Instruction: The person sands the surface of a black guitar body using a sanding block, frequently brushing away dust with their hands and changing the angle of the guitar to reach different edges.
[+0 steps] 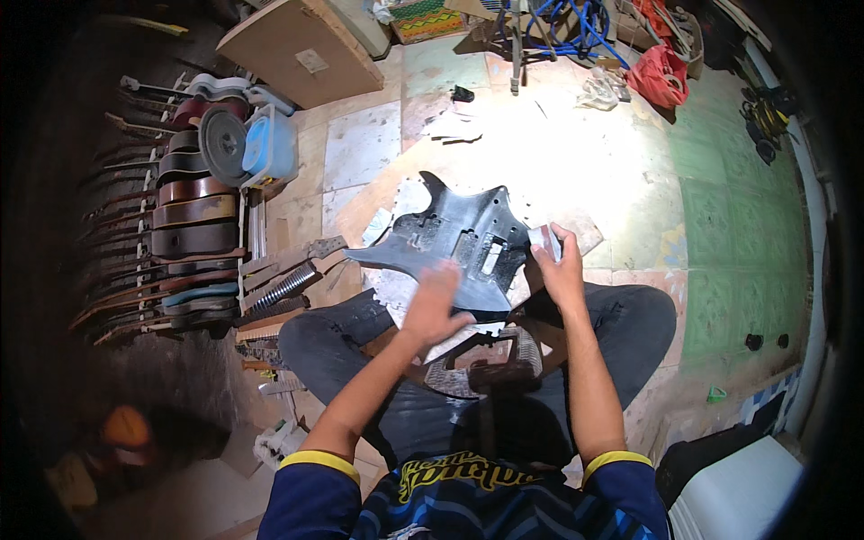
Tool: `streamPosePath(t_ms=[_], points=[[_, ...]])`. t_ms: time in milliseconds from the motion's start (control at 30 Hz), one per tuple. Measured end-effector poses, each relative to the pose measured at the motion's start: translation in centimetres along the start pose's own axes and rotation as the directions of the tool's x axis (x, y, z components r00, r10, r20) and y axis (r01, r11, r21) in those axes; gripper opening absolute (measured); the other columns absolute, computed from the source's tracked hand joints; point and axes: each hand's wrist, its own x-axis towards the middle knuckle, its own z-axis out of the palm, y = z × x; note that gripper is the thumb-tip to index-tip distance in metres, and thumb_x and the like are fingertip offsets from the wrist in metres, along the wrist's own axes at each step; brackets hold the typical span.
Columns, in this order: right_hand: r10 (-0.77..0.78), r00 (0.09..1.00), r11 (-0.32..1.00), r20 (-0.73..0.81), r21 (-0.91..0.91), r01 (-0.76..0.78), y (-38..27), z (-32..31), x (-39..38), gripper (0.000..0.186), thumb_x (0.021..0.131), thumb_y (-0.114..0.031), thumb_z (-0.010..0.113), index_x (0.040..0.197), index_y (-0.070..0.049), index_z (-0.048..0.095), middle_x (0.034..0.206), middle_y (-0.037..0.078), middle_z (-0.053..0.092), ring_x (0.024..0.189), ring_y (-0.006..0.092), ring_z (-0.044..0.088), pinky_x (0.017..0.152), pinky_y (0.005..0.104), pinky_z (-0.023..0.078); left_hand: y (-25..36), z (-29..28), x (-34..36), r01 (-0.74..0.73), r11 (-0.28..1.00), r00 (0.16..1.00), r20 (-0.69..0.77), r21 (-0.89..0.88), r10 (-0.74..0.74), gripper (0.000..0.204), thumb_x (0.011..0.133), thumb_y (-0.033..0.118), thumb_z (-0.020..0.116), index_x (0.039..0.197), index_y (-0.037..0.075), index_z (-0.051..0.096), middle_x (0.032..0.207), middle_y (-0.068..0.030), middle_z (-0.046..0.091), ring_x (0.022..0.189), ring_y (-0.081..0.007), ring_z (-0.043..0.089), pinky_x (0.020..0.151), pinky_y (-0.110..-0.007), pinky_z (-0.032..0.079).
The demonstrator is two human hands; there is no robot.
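A dark electric guitar body (441, 236) with pointed horns lies in front of my crossed legs. Pale dust covers much of its surface, and cut-out cavities show in it. Over its lower left part is my left hand (435, 306), its fingers smeared by motion and its thumb spread apart; nothing shows in it. At the body's right edge, my right hand (562, 270) is closed on a small grey block (543, 241), pinched between thumb and fingers. Whether that block touches the guitar body I cannot tell. White sheet material (382, 292) lies beneath the body.
Several guitars (193, 211) stand in a row on the left, beside a clear plastic bin (279, 148) with a round grey lid (223, 144). A wooden panel (301, 49) leans behind. Blue hose (576, 27) and a red bag (659, 76) lie at the back right.
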Motion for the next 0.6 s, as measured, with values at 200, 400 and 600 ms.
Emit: streamPosePath(t_ms=[200,400,600], points=[[-0.003,1.0,1.0,0.018,-0.003,0.003,-0.4,-0.6,-0.6,0.053,0.087,-0.015,0.076,0.132,0.004,0.056,0.128,0.026,0.063,0.121,0.0368,0.062,0.104,0.0426,0.046,-5.9,-1.6,-0.7,0.297,0.953,0.93,-0.245,0.056,-0.275,0.091,0.093,0.051,0.064,0.157,-0.004,0.03,0.164,-0.0264,0.028,0.155,-0.0398,0.022,0.126,-0.054,0.013],[0.022,1.0,0.999,0.02,0.041,-0.023,-0.3,-0.5,-0.4,0.052,0.088,-0.014,0.076,0.131,0.005,0.056,0.129,0.025,0.064,0.12,0.035,0.062,0.103,0.0414,0.047,-8.9,-0.6,-1.8,0.684,0.73,0.63,-0.493,-0.016,-0.601,0.093,0.091,0.042,0.072,0.156,-0.008,0.029,0.165,-0.0279,0.024,0.155,-0.0443,0.018,0.126,-0.055,0.013],[0.014,0.999,1.0,0.05,0.004,-0.014,-0.5,0.1,-0.3,0.052,0.088,-0.015,0.077,0.131,0.005,0.055,0.129,0.025,0.064,0.121,0.0346,0.062,0.103,0.0415,0.047,1.7,1.9,-2.2,0.13,0.983,0.99,-0.071,0.127,-0.122,0.115,0.078,0.068,0.071,0.158,-0.002,0.028,0.166,-0.0247,0.025,0.156,-0.042,0.018,0.126,-0.055,0.015]])
